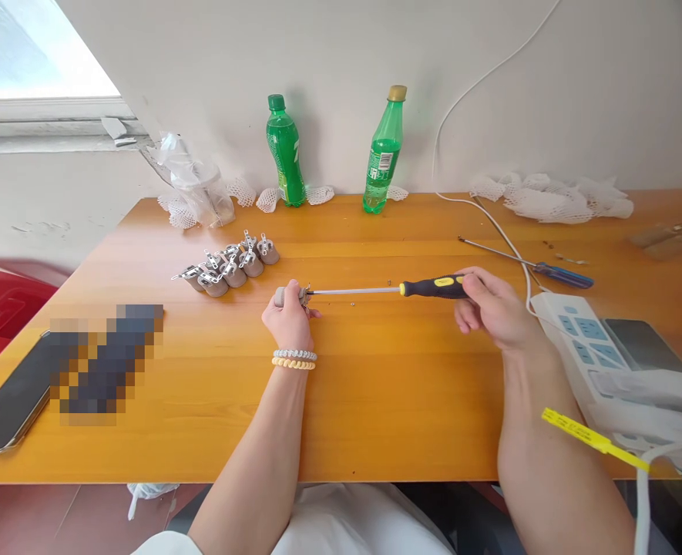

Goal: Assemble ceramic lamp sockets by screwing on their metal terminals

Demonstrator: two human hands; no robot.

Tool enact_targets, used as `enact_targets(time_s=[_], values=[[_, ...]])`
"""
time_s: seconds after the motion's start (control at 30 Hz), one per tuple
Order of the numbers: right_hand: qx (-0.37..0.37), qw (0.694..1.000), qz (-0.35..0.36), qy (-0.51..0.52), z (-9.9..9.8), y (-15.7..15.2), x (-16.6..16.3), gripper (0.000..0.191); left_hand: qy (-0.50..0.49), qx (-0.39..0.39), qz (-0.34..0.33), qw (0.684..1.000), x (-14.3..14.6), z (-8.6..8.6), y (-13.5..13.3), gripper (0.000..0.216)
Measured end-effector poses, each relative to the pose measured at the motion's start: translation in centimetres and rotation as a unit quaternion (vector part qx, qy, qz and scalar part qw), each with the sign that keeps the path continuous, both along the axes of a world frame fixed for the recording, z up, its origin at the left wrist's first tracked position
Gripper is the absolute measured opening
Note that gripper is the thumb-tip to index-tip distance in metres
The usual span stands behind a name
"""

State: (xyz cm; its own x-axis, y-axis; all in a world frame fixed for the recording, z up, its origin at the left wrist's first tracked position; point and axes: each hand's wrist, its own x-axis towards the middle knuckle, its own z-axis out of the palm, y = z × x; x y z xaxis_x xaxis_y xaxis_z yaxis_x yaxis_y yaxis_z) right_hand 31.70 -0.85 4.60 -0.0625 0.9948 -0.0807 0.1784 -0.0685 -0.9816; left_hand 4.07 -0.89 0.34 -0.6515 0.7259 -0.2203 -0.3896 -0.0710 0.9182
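My left hand (pixel 290 317) is closed around a small grey-brown cylindrical part (pixel 281 296) with metal pieces on its right end. In my right hand (pixel 494 307) is the black and yellow handle of a screwdriver (pixel 433 287). The screwdriver lies level across the view, and its tip meets the metal end of the held part. Further left on the table stands a cluster of similar grey-brown cylindrical parts (pixel 233 274) with metal strips on top. Tiny screws or bits (pixel 352 304) lie below the shaft.
Two green bottles (pixel 286 158) (pixel 382 166) stand by the wall. A blue-handled screwdriver (pixel 563 274), a white power strip (pixel 583 331) and a cable with a yellow tag (pixel 583 433) are at right. A phone (pixel 14 393) lies left; foam netting (pixel 560 196) lies at the back.
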Motion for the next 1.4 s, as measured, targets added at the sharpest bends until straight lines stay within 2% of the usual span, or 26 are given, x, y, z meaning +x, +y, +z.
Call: enact_targets(time_s=[0.1, 0.17, 0.23, 0.33, 0.47, 0.57, 0.67, 0.8, 0.97, 1.1, 1.17, 1.27, 1.4], values=[[-0.016, 0.997, -0.017, -0.076, -0.4, 0.3, 0.3, 0.047, 0.002, -0.001, -0.003, 1.000, 0.0, 0.0, 0.0, 0.031], [-0.030, 0.998, 0.000, -0.061, -0.4, 0.4, 0.4, 0.052, 0.002, -0.001, -0.006, 1.000, -0.1, 0.0, 0.1, 0.032], [-0.035, 0.999, 0.021, 0.001, -0.1, 0.4, 0.2, 0.045, -0.003, 0.000, -0.010, 1.000, -0.3, 0.0, 0.2, 0.033], [-0.026, 0.996, 0.028, 0.081, 0.4, 0.2, -0.3, 0.025, -0.053, -0.004, -0.029, 0.998, -0.8, 0.2, 0.4, 0.029], [-0.024, 0.995, -0.007, 0.098, 1.0, 0.0, -0.5, 0.013, -0.131, 0.009, -0.072, 0.989, -1.1, 0.4, 0.6, 0.022], [-0.037, 0.994, -0.047, 0.096, 1.2, 0.1, -0.5, 0.011, -0.112, 0.030, -0.102, 0.988, -1.0, 0.2, 0.6, 0.025], [-0.038, 0.993, -0.057, 0.097, 1.0, 0.2, -0.3, 0.016, -0.095, 0.049, -0.127, 0.986, -1.2, 0.2, 0.5, 0.032], [-0.038, 0.992, -0.057, 0.102, 0.8, 0.3, 0.1, 0.019, -0.111, 0.030, -0.237, 0.965, -2.5, 0.7, 0.2, 0.027], [-0.050, 0.989, -0.071, 0.123, 0.8, 0.4, 0.3, 0.015, -0.117, -0.023, -0.382, 0.916, -5.2, 1.3, 0.2, 0.021], [-0.053, 0.991, -0.067, 0.107, 0.9, 0.5, -0.1, 0.014, -0.137, -0.049, -0.422, 0.895, -6.3, 1.4, 0.5, 0.016], [-0.050, 0.991, -0.066, 0.102, 0.8, 0.5, -0.3, 0.013, -0.143, -0.046, -0.440, 0.885, -6.4, 1.4, 0.5, 0.025], [-0.048, 0.991, -0.071, 0.103, 0.7, 0.5, -0.3, 0.010, -0.099, -0.046, -0.463, 0.880, -6.4, 1.5, 0.4, 0.040], [-0.055, 0.990, -0.075, 0.103, 0.6, 0.5, -0.1, 0.010, -0.003, -0.068, -0.460, 0.885, -6.6, 1.6, 0.6, 0.040]])
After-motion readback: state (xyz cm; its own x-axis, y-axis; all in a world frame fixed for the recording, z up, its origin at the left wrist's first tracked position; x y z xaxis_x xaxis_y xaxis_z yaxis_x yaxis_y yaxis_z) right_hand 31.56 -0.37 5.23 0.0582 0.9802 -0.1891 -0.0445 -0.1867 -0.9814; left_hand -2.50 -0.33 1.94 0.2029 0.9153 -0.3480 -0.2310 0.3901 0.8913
